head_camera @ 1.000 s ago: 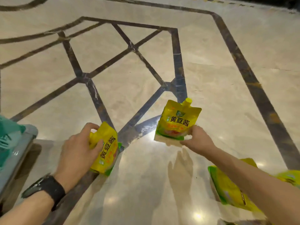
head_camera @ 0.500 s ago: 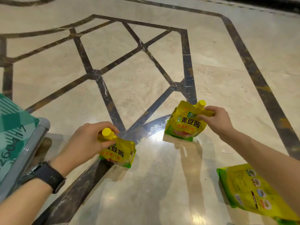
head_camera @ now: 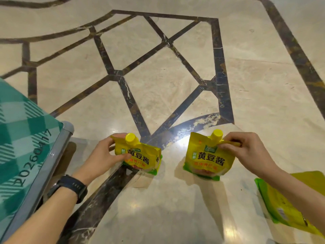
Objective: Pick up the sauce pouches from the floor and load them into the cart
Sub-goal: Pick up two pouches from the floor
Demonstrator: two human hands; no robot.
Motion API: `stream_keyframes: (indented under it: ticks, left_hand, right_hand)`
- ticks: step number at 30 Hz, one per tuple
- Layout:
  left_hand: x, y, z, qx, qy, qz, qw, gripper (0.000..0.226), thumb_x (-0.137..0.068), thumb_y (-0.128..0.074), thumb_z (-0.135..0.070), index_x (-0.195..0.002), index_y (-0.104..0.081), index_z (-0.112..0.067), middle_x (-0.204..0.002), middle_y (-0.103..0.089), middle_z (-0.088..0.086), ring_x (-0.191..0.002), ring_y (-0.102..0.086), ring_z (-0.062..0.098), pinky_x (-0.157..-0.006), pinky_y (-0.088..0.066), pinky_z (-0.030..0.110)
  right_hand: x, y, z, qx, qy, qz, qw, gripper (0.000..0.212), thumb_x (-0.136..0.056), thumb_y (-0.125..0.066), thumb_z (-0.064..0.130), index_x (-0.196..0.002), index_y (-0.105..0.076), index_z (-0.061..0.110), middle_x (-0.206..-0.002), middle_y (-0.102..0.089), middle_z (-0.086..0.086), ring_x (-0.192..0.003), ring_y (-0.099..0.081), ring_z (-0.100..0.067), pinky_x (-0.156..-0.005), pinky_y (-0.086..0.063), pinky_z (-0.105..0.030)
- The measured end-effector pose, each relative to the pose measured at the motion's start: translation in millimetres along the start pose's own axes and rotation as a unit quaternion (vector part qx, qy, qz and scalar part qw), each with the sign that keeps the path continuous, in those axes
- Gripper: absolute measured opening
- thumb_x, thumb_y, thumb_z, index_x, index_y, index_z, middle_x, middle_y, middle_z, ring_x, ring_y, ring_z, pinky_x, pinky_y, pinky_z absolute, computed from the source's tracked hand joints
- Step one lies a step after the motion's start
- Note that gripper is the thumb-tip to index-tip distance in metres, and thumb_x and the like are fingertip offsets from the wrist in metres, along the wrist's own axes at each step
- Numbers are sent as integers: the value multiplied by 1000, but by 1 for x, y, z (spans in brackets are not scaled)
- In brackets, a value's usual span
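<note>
Two yellow sauce pouches with yellow screw caps and green bottoms hang upright just above the marble floor. My left hand (head_camera: 103, 154) grips the left pouch (head_camera: 140, 157) by its upper left side. My right hand (head_camera: 249, 152) pinches the top right corner of the right pouch (head_camera: 207, 159). A third yellow pouch (head_camera: 281, 206) lies flat on the floor at the lower right, partly under my right forearm. The cart (head_camera: 51, 166), with a grey metal rim and a green checked lining, stands at the left edge.
The polished beige marble floor (head_camera: 158, 85) carries dark inlaid stripes and bright light reflections. A black watch (head_camera: 73, 187) is on my left wrist. The cart's corner is close to my left forearm.
Both pouches have come off the floor and turned upright. The view has shifted, so the cart shows more at the left. My right hand has moved from the pouch's bottom to its top corner.
</note>
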State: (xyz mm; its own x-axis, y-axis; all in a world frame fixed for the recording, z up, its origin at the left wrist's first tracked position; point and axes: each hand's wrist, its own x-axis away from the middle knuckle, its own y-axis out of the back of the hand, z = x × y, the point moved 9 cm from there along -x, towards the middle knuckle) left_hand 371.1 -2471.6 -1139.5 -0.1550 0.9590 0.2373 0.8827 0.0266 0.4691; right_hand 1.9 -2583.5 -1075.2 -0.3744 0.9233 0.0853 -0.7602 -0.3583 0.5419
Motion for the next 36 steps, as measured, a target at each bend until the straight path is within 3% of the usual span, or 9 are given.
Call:
stream_keyframes:
  ticks: [3, 5, 9, 14, 22, 26, 31, 33, 36]
  left_hand:
    - [-6, -11, 0, -15, 9, 31, 999, 58, -71, -86, -8, -122, -60, -14, -115, -70, -1, -98, -68, 3, -83, -53, 14]
    - [-7, -19, -3, -11, 4, 48, 999, 64, -71, -85, 0, -126, -53, -10, -112, -69, 0, -95, -69, -1, -75, -51, 9]
    - [-11, -21, 1, -4, 3, 44, 999, 65, -69, -87, -1, -124, -53, -12, -102, -73, -1, -94, -71, 4, -78, -57, 18]
    - [-7, -25, 14, 22, 21, 15, 999, 58, -65, -89, -20, -116, -63, -15, -107, -75, -8, -98, -72, 12, -87, -59, 37]
    - [-2, -44, 9, 103, 53, 12, 993, 57, -67, -84, -27, -119, -63, -25, -104, -76, -14, -94, -74, 7, -77, -61, 27]
    - [-6, -48, 14, 127, 77, 26, 989, 42, -78, -79, -17, -116, -64, -25, -104, -77, -11, -93, -74, 7, -77, -60, 26]
    - [-6, -69, 43, 145, 154, 25, 977, 17, -89, -72, -19, -101, -63, -27, -87, -78, -14, -77, -74, 5, -61, -58, 21]
    - [-3, -77, 48, 174, 162, 38, 971, 29, -80, -82, -27, -104, -66, -24, -87, -78, -11, -81, -75, 11, -61, -58, 20]
    - [-4, -79, 55, 175, 149, 70, 971, 88, -39, -98, -52, -115, -69, -16, -106, -78, 3, -98, -74, 20, -75, -59, 24]
  right_hand:
    - [20, -2, -39, -115, -96, -35, 988, 7, -77, -78, 9, -71, -74, 9, -71, -70, -15, -66, -59, -18, -61, -45, -29]
    - [30, -13, -54, -157, -145, -1, 977, 15, -72, -80, 3, -85, -75, 8, -77, -76, -7, -73, -70, -18, -62, -52, -20]
    - [39, -44, -64, -138, -188, 89, 968, 50, -65, -86, -2, -106, -69, 20, -95, -77, 9, -87, -72, -7, -72, -56, -19]
    - [35, -43, -73, -151, -197, 65, 967, 54, -65, -86, 0, -108, -67, 25, -97, -76, 11, -90, -72, -7, -69, -55, -18]
    - [32, -42, -80, -151, -213, 49, 964, 55, -66, -87, 4, -112, -66, 26, -102, -76, 9, -90, -71, -3, -70, -54, -17]
    - [30, -43, -84, -146, -218, 48, 964, 56, -66, -88, 8, -113, -65, 30, -104, -75, 10, -93, -70, -4, -78, -54, -23]
    - [27, -41, -87, -152, -222, 41, 962, 54, -66, -87, 6, -109, -65, 31, -102, -75, 12, -93, -70, -4, -78, -53, -24]
    - [24, -40, -88, -155, -219, 43, 962, 54, -67, -86, 6, -111, -66, 30, -102, -75, 13, -94, -71, -4, -78, -53, -23]
    - [15, -40, -81, -155, -212, 73, 962, 53, -69, -84, 9, -114, -65, 30, -104, -75, 12, -96, -71, -6, -79, -53, -24]
